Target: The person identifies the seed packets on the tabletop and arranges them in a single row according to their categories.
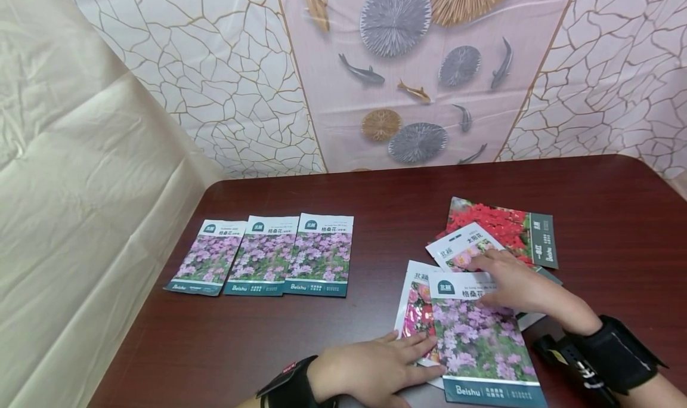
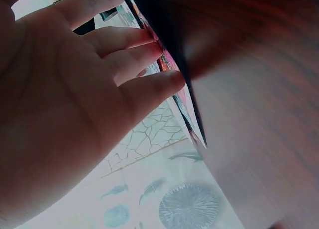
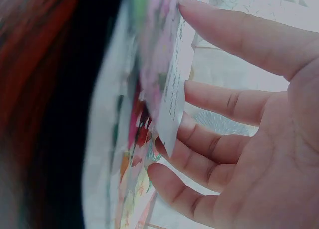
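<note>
A loose pile of flower seed packets lies at the right of the table. On top at the front is a purple-flowered packet (image 1: 483, 342), overlapping a pink-and-red-flowered packet (image 1: 417, 303). My left hand (image 1: 376, 366) lies with fingers extended, its fingertips at the left edges of these two. Over the purple packet's upper edge reaches my right hand (image 1: 517, 283), fingers spread and slightly bent. Its fingertips also touch a tilted white-topped packet (image 1: 456, 244) behind. In the right wrist view, the thumb (image 3: 214, 27) meets the purple packet's (image 3: 159, 54) face.
Three matching purple-flowered packets (image 1: 263, 256) lie in an overlapping row at the left. A red-flowered packet (image 1: 488, 226) lies sideways at the back of the pile. The dark wooden table (image 1: 376, 193) meets a patterned curtain (image 1: 343, 116) behind and a cream cloth (image 1: 107, 175) at left.
</note>
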`<act>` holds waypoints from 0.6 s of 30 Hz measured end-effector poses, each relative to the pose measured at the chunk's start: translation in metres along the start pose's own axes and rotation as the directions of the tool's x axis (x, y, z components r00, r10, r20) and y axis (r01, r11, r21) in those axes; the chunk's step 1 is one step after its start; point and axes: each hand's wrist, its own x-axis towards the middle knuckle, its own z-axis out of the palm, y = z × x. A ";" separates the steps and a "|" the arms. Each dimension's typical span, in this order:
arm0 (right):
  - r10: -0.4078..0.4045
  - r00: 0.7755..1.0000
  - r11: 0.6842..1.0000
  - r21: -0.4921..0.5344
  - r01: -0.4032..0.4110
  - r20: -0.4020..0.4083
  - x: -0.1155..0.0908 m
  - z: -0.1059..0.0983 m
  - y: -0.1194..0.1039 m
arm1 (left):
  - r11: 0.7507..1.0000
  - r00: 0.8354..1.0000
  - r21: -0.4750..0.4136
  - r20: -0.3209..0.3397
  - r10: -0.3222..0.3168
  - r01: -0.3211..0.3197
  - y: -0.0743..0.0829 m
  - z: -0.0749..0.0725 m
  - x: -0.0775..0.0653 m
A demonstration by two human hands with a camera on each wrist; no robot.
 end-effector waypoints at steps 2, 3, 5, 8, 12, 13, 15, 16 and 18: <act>-0.009 1.000 1.000 0.011 0.008 0.010 0.000 -0.001 0.001 | 1.000 1.000 -0.013 0.006 0.014 -0.014 0.000 0.000 0.000; -0.015 1.000 1.000 0.019 0.015 0.014 0.000 -0.002 0.002 | 1.000 1.000 -0.018 0.008 0.020 -0.020 0.000 0.000 0.000; -0.027 0.999 0.998 0.050 0.026 0.025 0.000 -0.003 0.003 | 0.999 0.999 -0.032 0.010 0.035 -0.035 0.001 -0.001 0.001; -0.044 0.999 0.994 0.097 0.041 0.031 0.000 -0.004 0.004 | 0.997 0.998 -0.058 0.009 0.055 -0.054 0.002 -0.002 0.001; -0.060 0.998 0.985 0.163 0.055 0.026 0.000 -0.007 0.006 | 0.991 0.996 -0.101 -0.007 0.086 -0.087 0.000 -0.004 0.000; -0.062 0.998 0.981 0.183 0.056 0.027 -0.001 -0.008 0.007 | 0.990 0.996 -0.102 -0.014 0.092 -0.093 0.000 -0.005 -0.001; -0.069 0.997 0.973 0.224 0.061 0.026 -0.001 -0.010 0.009 | 0.990 0.995 -0.104 -0.033 0.096 -0.099 -0.001 -0.007 -0.002; -0.079 0.997 0.967 0.246 0.071 0.024 -0.001 -0.011 0.009 | 0.990 0.994 -0.099 -0.051 0.094 -0.098 -0.002 -0.009 -0.003; -0.108 0.994 0.955 0.279 0.100 0.014 0.000 -0.014 0.011 | 0.993 0.993 -0.092 -0.096 0.071 -0.080 -0.002 -0.011 -0.005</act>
